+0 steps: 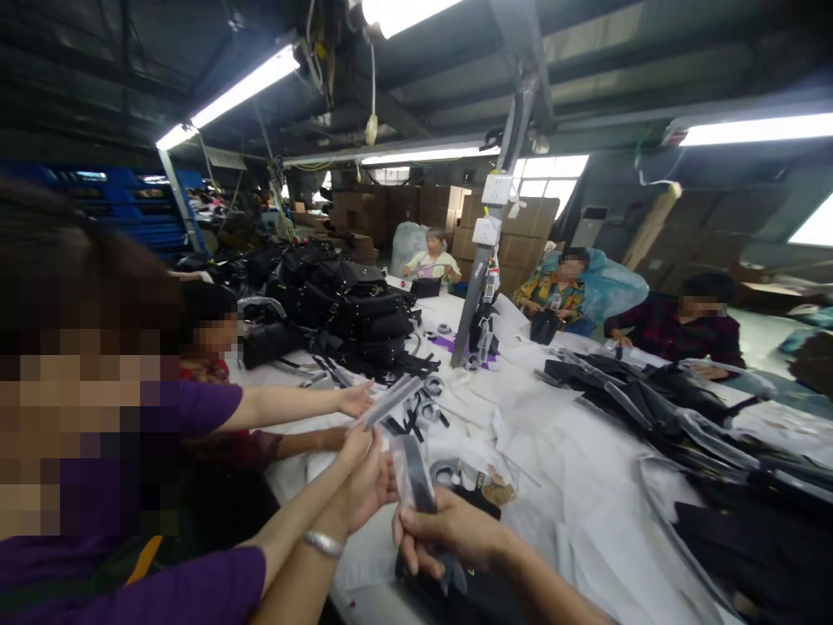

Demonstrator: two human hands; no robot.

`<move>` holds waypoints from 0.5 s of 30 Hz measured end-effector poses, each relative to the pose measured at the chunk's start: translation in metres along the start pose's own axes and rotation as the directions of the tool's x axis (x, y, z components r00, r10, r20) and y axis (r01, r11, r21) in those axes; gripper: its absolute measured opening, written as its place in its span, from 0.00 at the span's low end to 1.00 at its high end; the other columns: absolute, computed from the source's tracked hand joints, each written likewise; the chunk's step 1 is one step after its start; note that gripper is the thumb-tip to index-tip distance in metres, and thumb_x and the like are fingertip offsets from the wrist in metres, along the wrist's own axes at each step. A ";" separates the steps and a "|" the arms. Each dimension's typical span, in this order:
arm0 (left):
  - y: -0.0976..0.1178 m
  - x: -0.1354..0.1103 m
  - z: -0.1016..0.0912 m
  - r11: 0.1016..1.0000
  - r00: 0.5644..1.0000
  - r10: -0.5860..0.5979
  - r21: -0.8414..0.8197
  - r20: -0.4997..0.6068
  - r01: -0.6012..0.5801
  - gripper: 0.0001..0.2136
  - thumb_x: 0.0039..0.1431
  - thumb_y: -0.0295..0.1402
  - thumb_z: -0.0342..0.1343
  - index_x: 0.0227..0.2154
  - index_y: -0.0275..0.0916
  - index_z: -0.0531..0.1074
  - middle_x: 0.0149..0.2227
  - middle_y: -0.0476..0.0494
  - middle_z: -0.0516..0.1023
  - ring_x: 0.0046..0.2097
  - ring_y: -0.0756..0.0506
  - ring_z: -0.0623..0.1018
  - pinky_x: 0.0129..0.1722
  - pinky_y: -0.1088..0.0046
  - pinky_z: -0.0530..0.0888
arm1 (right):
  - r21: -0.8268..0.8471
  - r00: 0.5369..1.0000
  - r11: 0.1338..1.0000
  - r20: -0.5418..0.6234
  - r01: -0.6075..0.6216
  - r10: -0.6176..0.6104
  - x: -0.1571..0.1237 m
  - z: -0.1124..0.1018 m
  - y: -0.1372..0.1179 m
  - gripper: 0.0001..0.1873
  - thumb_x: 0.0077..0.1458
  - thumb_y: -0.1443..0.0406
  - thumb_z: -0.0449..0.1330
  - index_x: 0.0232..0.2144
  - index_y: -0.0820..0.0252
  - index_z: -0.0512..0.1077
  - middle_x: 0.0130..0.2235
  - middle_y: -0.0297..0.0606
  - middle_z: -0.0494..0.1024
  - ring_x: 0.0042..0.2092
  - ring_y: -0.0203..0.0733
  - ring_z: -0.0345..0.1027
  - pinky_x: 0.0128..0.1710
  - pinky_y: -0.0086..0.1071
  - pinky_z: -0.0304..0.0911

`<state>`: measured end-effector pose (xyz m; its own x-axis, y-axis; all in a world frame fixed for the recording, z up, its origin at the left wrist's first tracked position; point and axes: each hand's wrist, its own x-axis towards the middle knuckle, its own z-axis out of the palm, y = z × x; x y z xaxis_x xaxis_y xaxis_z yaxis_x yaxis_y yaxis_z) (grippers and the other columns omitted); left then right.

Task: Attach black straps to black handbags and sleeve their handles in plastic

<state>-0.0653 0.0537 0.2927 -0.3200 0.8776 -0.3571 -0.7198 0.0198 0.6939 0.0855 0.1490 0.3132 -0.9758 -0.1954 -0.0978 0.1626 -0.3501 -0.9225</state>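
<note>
My right hand (452, 529) is closed around a black strap (423, 486) wrapped in clear plastic film, which stands up from my fist in a loop. My left hand (374, 490), with a silver bracelet at the wrist, has its palm up and fingers stretched toward that strap. Whether the fingertips touch it, I cannot tell. Just beyond, a purple-sleeved co-worker's hand (357, 444) overlaps my left hand in view and holds another film-wrapped strap (396, 398). Below my right hand lies black material, partly hidden.
Rolled straps (429, 408) lie scattered over the white-covered table (547, 469). Black bags (344, 304) are heaped at the back left, and more black pieces (651, 399) lie on the right. A metal post (475, 304) with sockets rises mid-table. Several people sit around it.
</note>
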 end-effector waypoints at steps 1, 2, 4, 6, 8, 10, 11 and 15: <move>0.008 0.009 0.007 0.999 1.000 -0.017 -0.048 0.007 0.018 0.33 0.61 0.58 0.40 0.49 0.32 0.70 0.40 0.30 0.80 0.45 0.35 0.80 0.45 0.58 0.75 | 0.012 0.999 0.999 0.025 -0.047 0.046 -0.008 0.001 0.004 0.21 0.59 0.52 0.59 0.33 0.67 0.73 0.25 0.36 0.75 0.17 0.28 0.59 0.17 0.22 0.52; 0.016 0.018 0.015 0.996 1.000 -0.001 -0.086 0.001 0.001 0.33 0.62 0.58 0.40 0.49 0.30 0.69 0.40 0.29 0.80 0.45 0.36 0.80 0.44 0.58 0.76 | 0.022 0.995 0.996 0.048 -0.084 0.083 -0.016 0.002 0.009 0.21 0.59 0.52 0.59 0.33 0.68 0.73 0.24 0.36 0.75 0.17 0.28 0.59 0.16 0.22 0.52; 0.031 0.035 0.028 0.977 0.996 0.076 -0.196 -0.049 -0.084 0.26 0.65 0.51 0.43 0.48 0.30 0.68 0.41 0.30 0.80 0.43 0.39 0.81 0.44 0.60 0.77 | 0.035 0.990 0.992 0.070 -0.122 0.119 -0.028 0.003 0.022 0.22 0.59 0.51 0.58 0.32 0.68 0.72 0.24 0.36 0.75 0.16 0.28 0.58 0.15 0.22 0.51; 0.045 0.045 0.039 0.953 0.981 0.159 -0.244 -0.108 -0.181 0.18 0.67 0.43 0.45 0.45 0.31 0.68 0.39 0.33 0.80 0.39 0.42 0.81 0.42 0.63 0.78 | 0.046 0.991 0.991 0.046 -0.127 0.125 -0.037 0.000 0.039 0.23 0.59 0.50 0.58 0.31 0.68 0.72 0.24 0.37 0.75 0.16 0.27 0.57 0.15 0.22 0.49; 0.054 0.048 0.048 0.939 0.963 0.230 -0.229 -0.139 -0.257 0.13 0.68 0.38 0.47 0.42 0.32 0.70 0.36 0.38 0.79 0.34 0.45 0.81 0.38 0.66 0.79 | 0.046 0.992 0.991 -0.027 -0.124 0.125 -0.043 -0.005 0.058 0.24 0.58 0.49 0.59 0.31 0.68 0.72 0.23 0.37 0.74 0.16 0.26 0.56 0.15 0.22 0.47; 0.058 0.046 0.058 0.928 0.946 0.295 -0.195 -0.139 -0.318 0.09 0.67 0.35 0.50 0.39 0.33 0.71 0.32 0.43 0.77 0.29 0.50 0.78 0.33 0.73 0.78 | 0.022 0.988 0.993 -0.104 -0.112 0.113 -0.046 -0.011 0.079 0.26 0.56 0.47 0.60 0.32 0.68 0.73 0.23 0.36 0.73 0.18 0.27 0.58 0.17 0.21 0.49; 0.058 0.045 0.063 0.926 0.941 0.313 -0.181 -0.127 -0.332 0.08 0.65 0.33 0.52 0.38 0.33 0.72 0.30 0.45 0.76 0.27 0.52 0.76 0.29 0.77 0.76 | 0.005 0.985 0.995 -0.138 -0.103 0.103 -0.047 -0.013 0.089 0.27 0.54 0.46 0.60 0.32 0.68 0.74 0.22 0.36 0.73 0.19 0.27 0.58 0.19 0.22 0.50; 0.046 0.037 0.077 0.936 0.936 0.352 -0.031 0.013 -0.352 0.11 0.59 0.33 0.61 0.42 0.32 0.74 0.31 0.46 0.75 0.27 0.54 0.73 0.23 0.83 0.69 | -0.030 0.962 0.996 -0.262 -0.080 0.070 -0.046 -0.020 0.122 0.30 0.49 0.40 0.60 0.29 0.63 0.75 0.22 0.35 0.71 0.19 0.29 0.55 0.19 0.24 0.47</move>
<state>-0.0626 0.1245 0.3591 -0.5452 0.8343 -0.0817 -0.5797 -0.3048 0.7556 0.1470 0.1332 0.1982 -0.9662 0.0277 -0.2564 0.2360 -0.3060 -0.9223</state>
